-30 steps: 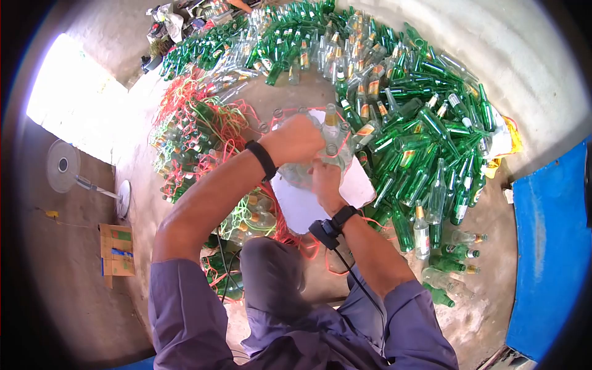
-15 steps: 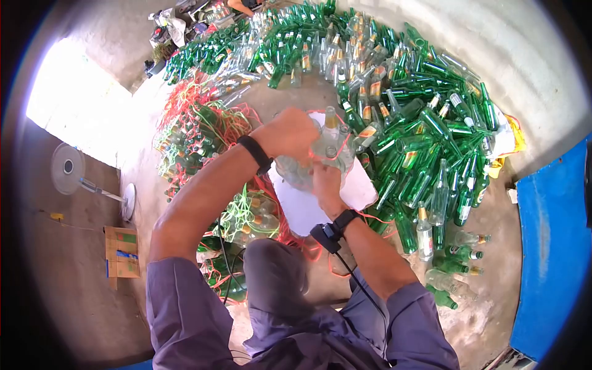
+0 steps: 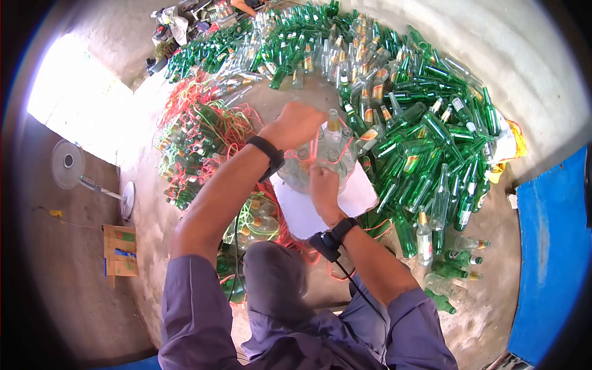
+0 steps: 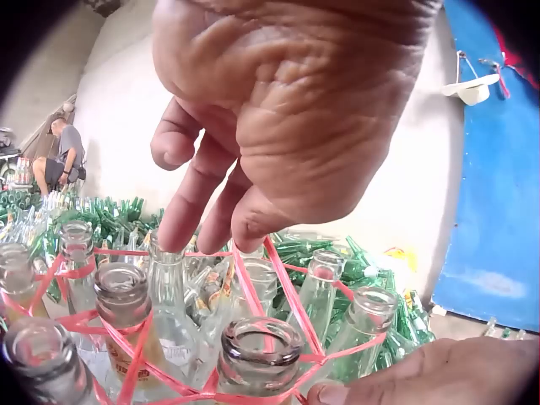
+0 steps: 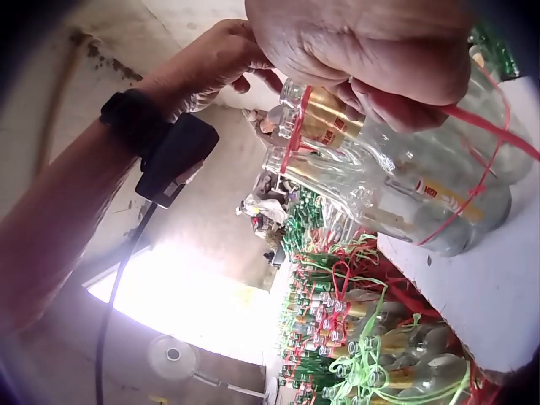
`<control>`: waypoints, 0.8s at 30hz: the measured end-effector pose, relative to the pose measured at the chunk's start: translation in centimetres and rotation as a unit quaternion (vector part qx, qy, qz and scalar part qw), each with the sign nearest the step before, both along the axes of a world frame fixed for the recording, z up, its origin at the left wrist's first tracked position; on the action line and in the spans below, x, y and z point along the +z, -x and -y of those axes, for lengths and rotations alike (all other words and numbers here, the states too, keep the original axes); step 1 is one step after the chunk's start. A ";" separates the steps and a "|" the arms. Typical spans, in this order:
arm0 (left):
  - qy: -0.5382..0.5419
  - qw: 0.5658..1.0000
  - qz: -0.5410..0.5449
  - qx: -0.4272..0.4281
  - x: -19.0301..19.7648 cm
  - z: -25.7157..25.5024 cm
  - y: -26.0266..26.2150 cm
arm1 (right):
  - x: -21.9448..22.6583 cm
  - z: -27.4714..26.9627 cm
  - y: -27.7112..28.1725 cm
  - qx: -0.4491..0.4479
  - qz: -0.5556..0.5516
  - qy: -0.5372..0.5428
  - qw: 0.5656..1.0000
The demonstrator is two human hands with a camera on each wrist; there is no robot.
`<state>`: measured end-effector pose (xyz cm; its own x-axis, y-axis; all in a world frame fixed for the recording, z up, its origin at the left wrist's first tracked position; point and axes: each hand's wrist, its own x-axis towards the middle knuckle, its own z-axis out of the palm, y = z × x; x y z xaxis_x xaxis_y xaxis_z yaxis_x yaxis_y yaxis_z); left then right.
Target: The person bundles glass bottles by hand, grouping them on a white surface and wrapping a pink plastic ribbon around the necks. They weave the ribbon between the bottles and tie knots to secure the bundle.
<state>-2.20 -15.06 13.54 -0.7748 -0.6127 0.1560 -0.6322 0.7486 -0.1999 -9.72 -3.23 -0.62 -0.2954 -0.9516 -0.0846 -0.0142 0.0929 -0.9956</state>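
A cluster of clear glass bottles (image 4: 258, 359) stands upright on a white board (image 3: 361, 198), with red plastic twine (image 4: 190, 392) looped round the necks. My left hand (image 3: 295, 125) is above the bottle mouths. Its fingers point down and pinch a strand of the twine, which runs taut to the necks in the left wrist view. On the near side of the cluster, my right hand (image 3: 325, 185) is curled into a fist against the bottles. It grips the red twine (image 5: 494, 128), whose end sticks out of the fist in the right wrist view.
Green and clear loose bottles (image 3: 425, 132) are heaped to the right and beyond. Bundles of tied bottles (image 3: 194, 145) with red and green twine stand at the left. A fan (image 3: 66, 161), a cardboard box (image 3: 120, 250) and a blue panel (image 3: 549, 246) are farther out. Another person (image 4: 63, 156) sits behind.
My left hand has lifted away from the bottle necks, and a red strand now shows stretched below it. The right fist stays at the near side of the cluster.
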 end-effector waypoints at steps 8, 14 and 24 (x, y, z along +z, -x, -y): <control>-0.020 1.000 -0.010 0.016 -1.6 1.5 1.0 | -0.5 0.1 -0.2 0.001 0.034 0.016 0.999; -0.072 0.995 0.016 0.062 -3.2 3.3 1.4 | 1.2 -0.4 -0.2 -0.008 0.111 0.020 0.994; -0.178 0.978 -0.076 0.083 -4.9 4.5 -1.4 | 2.1 -1.5 1.2 0.043 0.159 -0.002 0.986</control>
<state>-0.81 -19.61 8.61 -0.6443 -0.7646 0.0147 -0.7533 0.6378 0.1603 -10.89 -1.73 1.49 -0.1722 -0.9713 -0.1640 0.2900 0.1091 -0.9508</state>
